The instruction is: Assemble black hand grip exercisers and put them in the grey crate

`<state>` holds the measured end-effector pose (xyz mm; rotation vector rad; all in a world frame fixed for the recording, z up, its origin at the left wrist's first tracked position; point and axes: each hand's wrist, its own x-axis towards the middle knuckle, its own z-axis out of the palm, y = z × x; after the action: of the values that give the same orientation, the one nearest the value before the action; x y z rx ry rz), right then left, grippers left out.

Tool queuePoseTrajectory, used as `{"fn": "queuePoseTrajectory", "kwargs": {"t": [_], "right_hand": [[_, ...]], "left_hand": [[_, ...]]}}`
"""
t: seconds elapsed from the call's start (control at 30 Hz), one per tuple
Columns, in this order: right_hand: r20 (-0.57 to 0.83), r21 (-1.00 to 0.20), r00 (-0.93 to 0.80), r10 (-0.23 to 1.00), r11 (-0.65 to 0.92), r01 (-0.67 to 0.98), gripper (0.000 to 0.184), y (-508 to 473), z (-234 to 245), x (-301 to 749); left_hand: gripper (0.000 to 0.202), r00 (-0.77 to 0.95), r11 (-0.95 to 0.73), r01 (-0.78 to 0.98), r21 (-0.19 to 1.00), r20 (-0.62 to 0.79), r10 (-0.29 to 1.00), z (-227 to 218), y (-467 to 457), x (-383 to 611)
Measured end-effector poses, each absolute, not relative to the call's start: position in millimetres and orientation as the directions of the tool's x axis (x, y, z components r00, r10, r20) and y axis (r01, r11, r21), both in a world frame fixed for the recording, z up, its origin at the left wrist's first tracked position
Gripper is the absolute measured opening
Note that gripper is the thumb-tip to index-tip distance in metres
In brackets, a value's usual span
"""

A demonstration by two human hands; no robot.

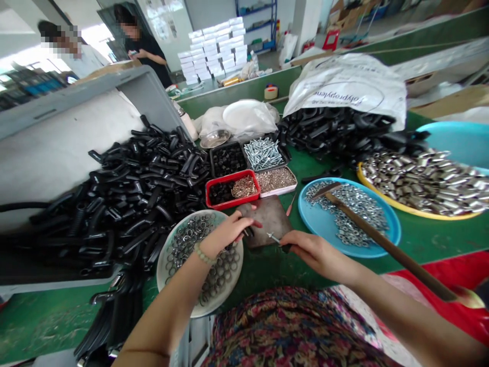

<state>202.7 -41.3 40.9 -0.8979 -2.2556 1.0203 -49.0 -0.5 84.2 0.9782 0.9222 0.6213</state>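
The person's bare left forearm (pixel 168 311) slants forward and inward, the left hand (pixel 232 227) palm down, its fingers (pixel 247 221) bent and loosely spread. Opposite, the right forearm (pixel 385 295) reaches in from the side; that right hand (pixel 311 251) is drawn into a pinch, turned toward the left one, the two near but apart.

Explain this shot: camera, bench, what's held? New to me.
No machine: one head-worn camera looks forward and down. The bare right hand holds a silvery metal bolt-like piece. The left hand is over a grey square metal plate; a small black piece shows beneath it, gripped or not I can't tell. On the green workbench: a grey bin of curved black parts, a round whitish bowl of metal rings, and a round light-blue tray of small metal parts with a wooden-handled tool across it.
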Motion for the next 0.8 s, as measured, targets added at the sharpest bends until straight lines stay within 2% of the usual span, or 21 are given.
{"fn": "queuePoseTrajectory", "kwargs": {"t": [0.07,0.13,0.2,0.33,0.47,0.57,0.67,0.73,0.8], "right_hand": [[0.155,-0.782,-0.684,0.712,0.512,0.356,0.025,-41.4,39.2,202.7],[0.153,-0.779,-0.688,0.709,0.515,0.358,0.024,-41.1,37.3,203.1],[0.177,-0.772,-0.658,0.732,0.518,0.369,0.025,-39.8,35.4,204.1],[0.237,-0.716,-0.614,0.752,0.563,0.413,0.029,-36.0,34.7,204.9],[0.31,-0.654,-0.582,0.752,0.613,0.444,0.033,-36.9,39.3,200.1],[0.284,-0.687,-0.615,0.735,0.604,0.405,0.03,-40.9,42.0,196.5],[0.211,-0.733,-0.65,0.73,0.558,0.389,0.026,-43.7,40.0,197.9],[0.217,-0.741,-0.602,0.768,0.532,0.411,0.025,-43.9,37.8,200.5],[0.263,-0.739,-0.531,0.806,0.522,0.426,0.025,-43.5,37.2,202.0]], "left_hand": [[0.063,0.563,0.484,-0.069,0.872,-0.367,0.741,85.2,-1.3,-49.2],[0.069,0.662,0.503,-0.225,0.834,-0.248,0.708,88.0,-1.7,-51.6],[0.065,0.643,0.478,-0.342,0.809,-0.169,0.747,90.2,-1.1,-53.0],[0.041,0.427,0.458,-0.32,0.829,-0.305,0.851,80.3,-3.7,-41.0],[0.049,0.274,0.468,-0.267,0.843,-0.399,0.875,62.9,-11.8,-23.2],[0.047,0.411,0.595,-0.282,0.753,-0.465,0.784,63.6,-13.1,-24.0],[0.05,0.629,0.655,-0.317,0.686,-0.365,0.686,72.8,-11.7,-32.2],[0.047,0.597,0.598,-0.353,0.72,-0.318,0.736,76.4,-12.1,-33.8],[0.043,0.446,0.526,-0.367,0.767,-0.351,0.823,75.2,-14.4,-29.2]]}}
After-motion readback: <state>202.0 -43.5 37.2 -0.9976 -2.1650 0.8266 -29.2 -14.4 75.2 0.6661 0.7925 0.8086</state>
